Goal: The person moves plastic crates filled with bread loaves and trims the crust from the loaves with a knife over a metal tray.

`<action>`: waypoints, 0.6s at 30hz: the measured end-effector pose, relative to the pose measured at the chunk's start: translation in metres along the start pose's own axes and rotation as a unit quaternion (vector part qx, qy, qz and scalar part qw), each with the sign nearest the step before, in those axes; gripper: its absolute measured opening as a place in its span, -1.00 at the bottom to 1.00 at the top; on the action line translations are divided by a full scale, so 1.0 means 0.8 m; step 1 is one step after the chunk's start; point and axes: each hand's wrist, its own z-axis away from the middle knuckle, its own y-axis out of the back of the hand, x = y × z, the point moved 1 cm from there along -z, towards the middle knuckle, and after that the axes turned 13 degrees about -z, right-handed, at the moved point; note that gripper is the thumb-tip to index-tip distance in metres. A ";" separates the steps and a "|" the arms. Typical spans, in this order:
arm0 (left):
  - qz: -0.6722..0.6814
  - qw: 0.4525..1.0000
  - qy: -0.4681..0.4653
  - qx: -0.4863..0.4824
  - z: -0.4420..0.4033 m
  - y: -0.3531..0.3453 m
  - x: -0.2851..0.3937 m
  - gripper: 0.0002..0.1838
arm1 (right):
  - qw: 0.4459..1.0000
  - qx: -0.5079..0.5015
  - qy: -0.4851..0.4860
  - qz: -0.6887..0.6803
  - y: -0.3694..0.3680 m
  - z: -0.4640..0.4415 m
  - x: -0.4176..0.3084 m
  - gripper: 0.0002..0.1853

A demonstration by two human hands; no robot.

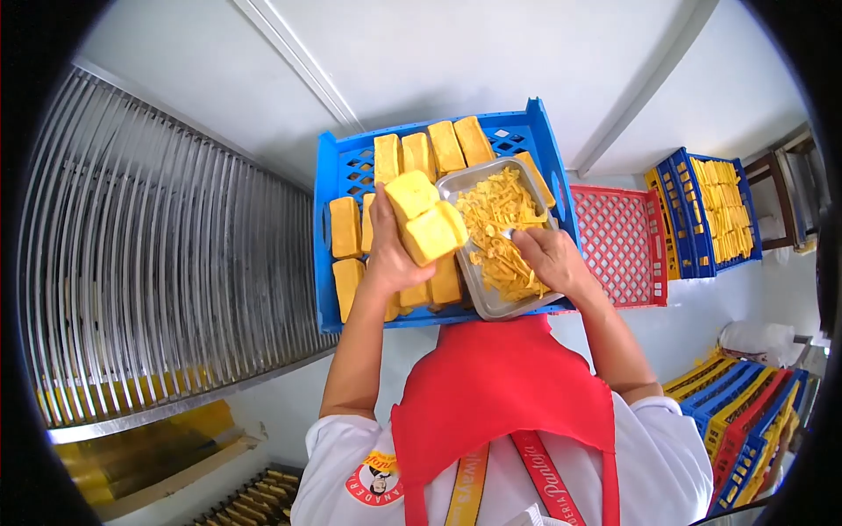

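My left hand (392, 254) is wrapped round a yellow loaf (424, 217), holding it tilted beside the left rim of a metal tray. Yellow shavings (502, 219) fill much of this metal tray (498, 307), which rests on a blue crate (326, 219). Over the shavings, my right hand (545, 256) is closed in a pinch, with a small pale tip showing at its fingers; the object itself is mostly hidden. More yellow loaves (346, 228) lie in the crate behind and left of the held one.
A red crate (618, 245) adjoins the blue one on the right. Farther right are blue crates of yellow pieces (724, 210) and, lower down, a stack of coloured crates (737, 412). A metal slatted rack (167, 237) stands on the left.
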 end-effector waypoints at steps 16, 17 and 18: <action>-0.167 0.983 -0.031 0.069 0.033 -0.006 0.047 0.33 | 0.996 0.015 0.087 0.034 -0.064 -0.003 -0.008 -0.54; -0.153 0.985 -0.024 0.071 0.035 -0.009 0.045 0.32 | 0.996 0.017 0.086 0.033 -0.063 -0.004 -0.005 -0.54; -0.152 0.986 -0.025 0.070 0.035 -0.011 0.044 0.32 | 0.997 -0.003 0.072 0.028 -0.062 -0.004 -0.003 -0.51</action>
